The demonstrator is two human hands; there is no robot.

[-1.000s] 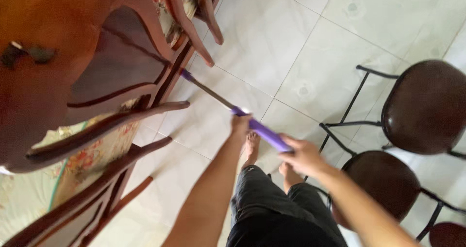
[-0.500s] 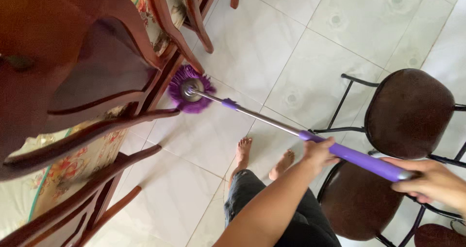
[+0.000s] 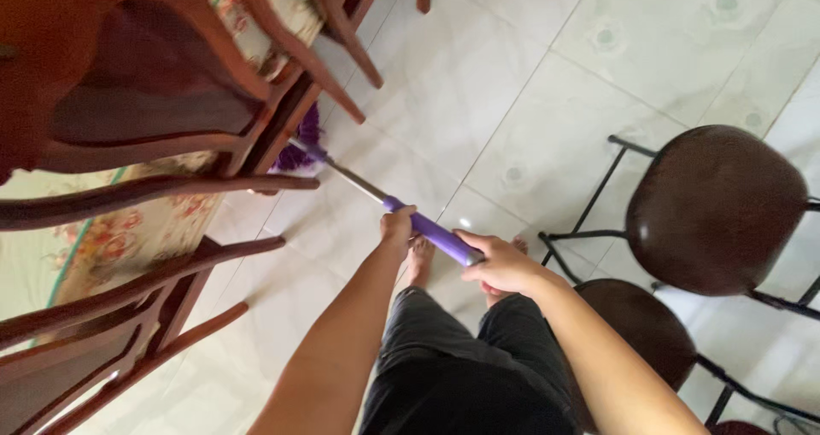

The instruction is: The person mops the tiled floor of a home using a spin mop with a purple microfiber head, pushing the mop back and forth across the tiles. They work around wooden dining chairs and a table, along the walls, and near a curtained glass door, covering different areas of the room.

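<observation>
Gripping a mop (image 3: 389, 202) by its purple handle, both hands are closed around the shaft: the left hand (image 3: 397, 226) sits further down, at the point where the purple grip meets the bare metal rod, and the right hand (image 3: 501, 262) wraps the upper end of the grip, close to the body. The shaft slants away from the person toward the upper left, and its purple mop head (image 3: 303, 144) lies on the white tiled floor (image 3: 547, 85), partly tucked beneath the seat rail of a wooden chair (image 3: 162, 93) (only a fringe of purple strands shows). A second wooden chair (image 3: 128, 315) stands nearer, at the lower left, its curved arms reaching across the view. Under the chairs a patch of floral cloth (image 3: 162, 226) in cream and red shows. The person's bare feet (image 3: 420, 260) stand on the tiles just below the two hands, dark trousers (image 3: 461, 367) above them. To the right, well apart from the mop head, a round dark-brown stool (image 3: 717, 208) on thin black metal legs stands on the floor, with another stool (image 3: 645, 328) of the same kind just beside the right forearm.
</observation>
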